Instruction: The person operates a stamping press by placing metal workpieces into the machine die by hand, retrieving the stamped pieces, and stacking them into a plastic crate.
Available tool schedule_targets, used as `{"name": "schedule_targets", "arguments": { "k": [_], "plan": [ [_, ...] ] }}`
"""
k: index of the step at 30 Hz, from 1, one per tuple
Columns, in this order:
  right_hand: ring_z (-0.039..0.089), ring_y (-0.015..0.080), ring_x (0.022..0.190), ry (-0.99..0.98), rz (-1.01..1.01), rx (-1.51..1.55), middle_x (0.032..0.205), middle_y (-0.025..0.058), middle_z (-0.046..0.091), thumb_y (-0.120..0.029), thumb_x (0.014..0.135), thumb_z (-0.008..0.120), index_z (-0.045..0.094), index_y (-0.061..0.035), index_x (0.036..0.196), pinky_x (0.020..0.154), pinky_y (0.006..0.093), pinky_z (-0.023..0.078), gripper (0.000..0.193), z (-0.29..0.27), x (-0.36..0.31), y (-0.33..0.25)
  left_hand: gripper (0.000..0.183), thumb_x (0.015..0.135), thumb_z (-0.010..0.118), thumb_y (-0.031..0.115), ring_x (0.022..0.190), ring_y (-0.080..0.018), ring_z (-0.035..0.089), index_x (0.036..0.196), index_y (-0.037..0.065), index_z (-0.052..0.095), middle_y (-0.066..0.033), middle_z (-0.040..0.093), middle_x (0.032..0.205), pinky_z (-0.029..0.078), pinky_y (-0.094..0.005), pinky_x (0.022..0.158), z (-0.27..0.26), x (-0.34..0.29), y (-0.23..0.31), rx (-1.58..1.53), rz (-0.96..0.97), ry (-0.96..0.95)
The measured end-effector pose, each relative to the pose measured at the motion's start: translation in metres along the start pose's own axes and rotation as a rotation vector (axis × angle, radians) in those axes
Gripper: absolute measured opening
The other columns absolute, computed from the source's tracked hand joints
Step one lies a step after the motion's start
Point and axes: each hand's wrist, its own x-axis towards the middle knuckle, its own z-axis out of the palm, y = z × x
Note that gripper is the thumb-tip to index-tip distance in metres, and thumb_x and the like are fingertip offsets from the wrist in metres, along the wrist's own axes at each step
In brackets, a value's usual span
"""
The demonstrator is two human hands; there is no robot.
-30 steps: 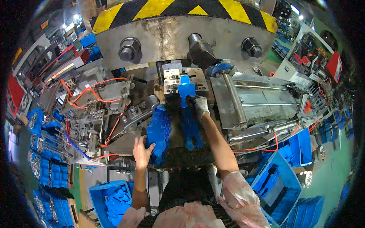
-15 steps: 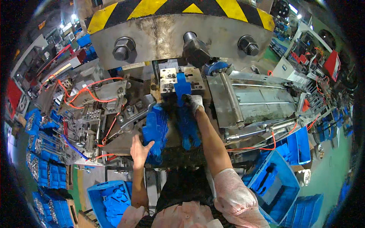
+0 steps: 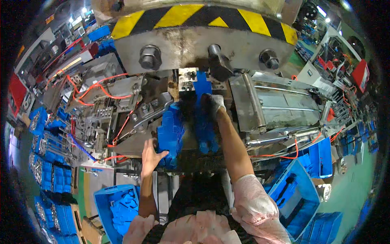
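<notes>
My right hand (image 3: 213, 105), in a pale glove with dark fingertips, is closed on a flat blue plate (image 3: 202, 84) with a stepped outline. The plate's far end lies at a metal die block (image 3: 188, 79) beneath the press. More blue plates (image 3: 205, 132) lie under and in front of that hand, partly in shadow. My bare left hand (image 3: 150, 156) is open, thumb spread from the fingers. Its thumb tip meets the near left edge of a stack of similar blue plates (image 3: 170, 132). The right fingertips are partly hidden.
A thick press plate with large bolts (image 3: 150, 57) and a yellow-black striped band (image 3: 178, 16) overhangs the die. A metal chute (image 3: 284, 101) stands right, a bracketed mechanism with orange hoses (image 3: 97, 95) left. Blue bins (image 3: 101, 203) flank me below, the right bin (image 3: 302, 203) tilted.
My view has shifted slightly. The overhanging press plate covers more of the die's back than before. My right hand stays on the blue plate, and my left hand stays beside the stack.
</notes>
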Motion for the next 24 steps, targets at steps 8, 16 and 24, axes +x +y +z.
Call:
{"name": "schedule_targets", "arguments": {
  "k": [8,16,24],
  "plan": [
    [0.053,0.0174,0.058,0.064,0.251,0.922,0.068,0.0059,0.06,-0.032,0.084,0.049,0.062,-0.0045,0.073,0.052,0.0321,0.04,0.032,-0.016,-0.045,-0.087,0.029,0.059,0.076,0.014,0.069,-0.0307,0.059,0.08,-0.001,0.061,-0.018,0.059,0.078,0.044,-0.0372,0.062,-0.018,-0.007,-0.041,-0.166,-0.236,-0.143],
    [0.049,0.0131,0.057,0.068,0.302,1.026,0.062,0.0015,0.054,-0.023,0.081,0.052,0.061,-0.0081,0.074,0.051,0.0295,0.039,0.019,-0.028,-0.05,-0.096,0.017,0.066,0.072,0.01,0.058,-0.0249,0.06,0.077,-0.002,0.063,-0.0139,0.064,0.069,0.044,-0.0326,0.057,-0.041,-0.003,-0.026,0.002,-0.183,-0.122],
    [0.052,0.0181,0.062,0.168,0.058,0.824,0.076,0.0121,0.062,-0.019,0.083,0.052,0.061,0.0011,0.088,0.06,0.0309,0.042,0.022,-0.002,-0.055,-0.06,0.014,0.077,0.066,0.014,0.062,-0.0045,0.049,0.074,0.0,0.064,0.001,0.059,0.068,0.036,-0.0194,0.057,-0.034,-0.016,-0.035,-0.787,-0.569,-0.159]
  ]
}}
